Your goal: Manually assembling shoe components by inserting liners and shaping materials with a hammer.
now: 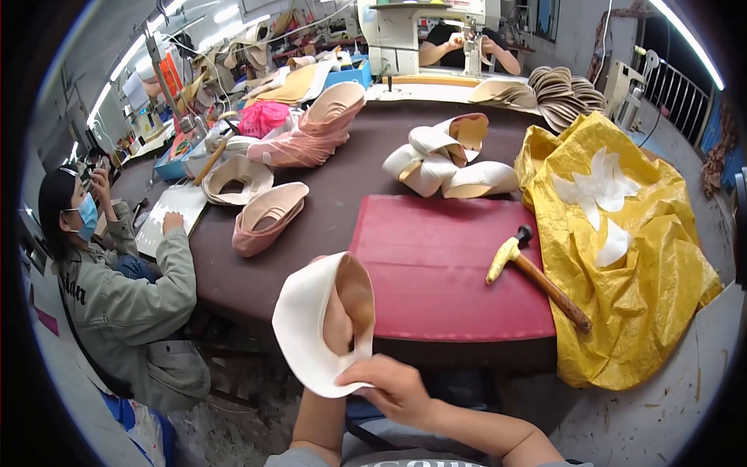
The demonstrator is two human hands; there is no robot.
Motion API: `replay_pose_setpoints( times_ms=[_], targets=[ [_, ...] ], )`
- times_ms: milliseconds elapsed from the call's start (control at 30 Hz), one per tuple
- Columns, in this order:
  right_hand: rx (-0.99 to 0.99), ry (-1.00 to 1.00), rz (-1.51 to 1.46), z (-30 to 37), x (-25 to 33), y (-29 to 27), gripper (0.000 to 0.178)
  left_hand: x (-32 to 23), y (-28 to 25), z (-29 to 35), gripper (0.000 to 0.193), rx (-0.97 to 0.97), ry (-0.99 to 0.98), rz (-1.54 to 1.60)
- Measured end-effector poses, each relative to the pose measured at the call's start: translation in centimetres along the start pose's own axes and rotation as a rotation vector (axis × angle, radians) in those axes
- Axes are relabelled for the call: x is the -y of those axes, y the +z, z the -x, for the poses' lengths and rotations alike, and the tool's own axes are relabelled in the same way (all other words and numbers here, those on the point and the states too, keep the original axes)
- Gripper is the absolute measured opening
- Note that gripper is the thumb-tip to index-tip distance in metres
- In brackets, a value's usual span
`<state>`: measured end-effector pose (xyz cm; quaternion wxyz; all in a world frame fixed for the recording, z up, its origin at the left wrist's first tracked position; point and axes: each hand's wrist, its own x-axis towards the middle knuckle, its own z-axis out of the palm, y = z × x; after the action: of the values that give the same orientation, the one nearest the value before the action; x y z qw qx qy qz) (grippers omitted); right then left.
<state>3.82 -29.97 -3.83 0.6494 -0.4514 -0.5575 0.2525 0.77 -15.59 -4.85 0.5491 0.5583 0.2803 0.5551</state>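
Note:
A white shoe upper (299,319) with a tan lining is held up in front of me, over the near edge of the table. My left hand (337,325) reaches into it from below and grips it; part of that hand shows through the opening, the rest is hidden by the upper. With thumb and fingers, my right hand (395,391) pinches the upper's lower edge. Beyond it, on a red mat (443,272), lies a hammer (545,284) with a wooden handle and yellow wrapping near its head.
Several white uppers (424,163) lie behind the mat. A yellow woven sack (646,296) with white scraps hangs over the right side. Stacked pink uppers (311,132) and a nested pink bundle (268,222) sit left. A masked co-worker (132,296) sits left; another person works behind a sewing machine (424,39).

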Motion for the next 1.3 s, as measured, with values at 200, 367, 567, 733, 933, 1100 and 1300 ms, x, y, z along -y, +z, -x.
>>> replay_pose_setpoints(
  times_ms=[200, 367, 567, 733, 933, 1100, 1300],
  targets=[
    [-0.128, -0.137, 0.25, -1.1, 1.3, -3.0, 0.013, 4.3, -1.8, -0.8, 0.011, 0.714, -0.522, 1.585],
    [-0.645, 0.304, 0.073, -5.4, 1.9, -11.6, 0.029, -0.4, -3.8, 3.1, 0.025, 0.835, -0.289, 0.785],
    [-0.688, 0.48, -0.024, -5.1, -4.9, -12.0, 0.03, -6.7, 1.0, 0.7, 0.034, 0.664, -0.248, 0.932],
    [-0.778, -0.178, 0.688, -7.2, -0.4, -10.5, 0.029, -6.3, 2.2, 0.0, 0.033, 0.674, 0.285, 0.125],
    [-0.605, -0.538, 0.91, -6.7, 1.8, -8.5, 0.025, -6.6, 4.0, 0.7, 0.033, 0.644, 0.295, -0.266],
    [-0.424, -0.243, 0.894, -8.0, 3.1, -11.5, 0.022, -9.8, 4.3, 0.6, 0.036, 0.67, 0.311, -0.508],
    [-0.303, 0.217, 0.462, -8.9, 1.4, -13.1, 0.019, -9.4, 3.3, -0.4, 0.036, 0.739, 0.615, -0.744]
  ],
)
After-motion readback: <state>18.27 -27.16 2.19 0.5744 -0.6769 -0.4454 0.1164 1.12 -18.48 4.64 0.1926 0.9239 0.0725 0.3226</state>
